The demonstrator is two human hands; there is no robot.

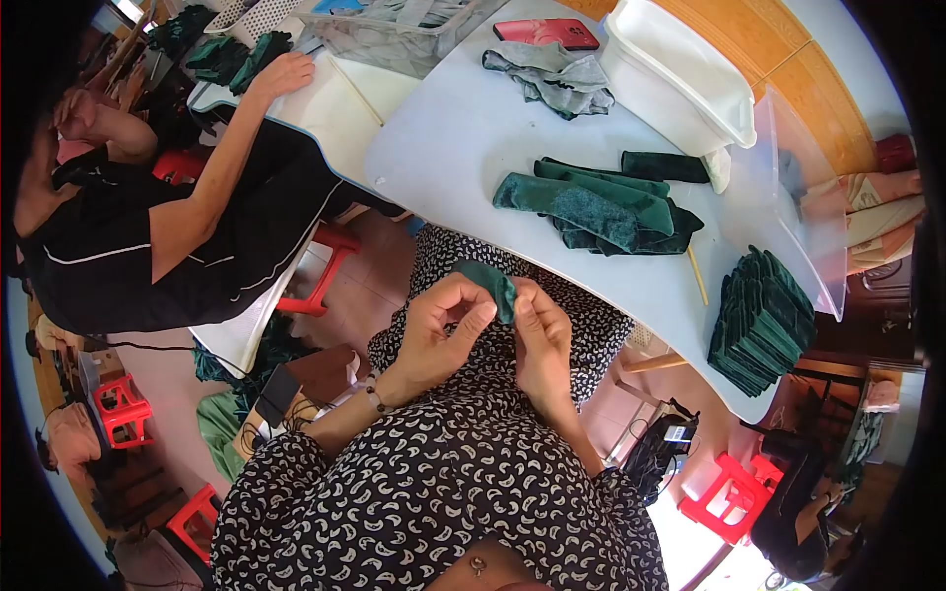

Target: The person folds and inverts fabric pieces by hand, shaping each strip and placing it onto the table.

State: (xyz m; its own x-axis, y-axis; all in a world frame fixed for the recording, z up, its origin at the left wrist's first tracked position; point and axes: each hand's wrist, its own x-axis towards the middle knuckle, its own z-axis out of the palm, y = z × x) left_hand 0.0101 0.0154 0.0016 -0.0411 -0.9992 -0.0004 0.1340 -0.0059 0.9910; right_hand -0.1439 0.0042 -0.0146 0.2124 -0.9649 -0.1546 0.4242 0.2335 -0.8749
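Observation:
Above my lap, both hands pinch a small piece of dark green velvet fabric (487, 286). My left hand (445, 320) has thumb and fingers curled round its near side, with the cloth draped over the fingers. My right hand (542, 335) grips the right edge between thumb and fingertips. On the table ahead lies a loose heap of green velvet pieces (601, 207). To its right stands a neat stack of folded green velvet pieces (759, 320). A thin wooden stick (698, 276) rests between heap and stack.
A white plastic bin (680, 74), a red phone (545, 34) and grey cloth (552, 79) are at the table's back. A clear bin (394, 39) holds grey cloth. At left, a co-worker's arm (212, 202) reaches over the adjoining table. Red stools (729, 497) stand on the floor.

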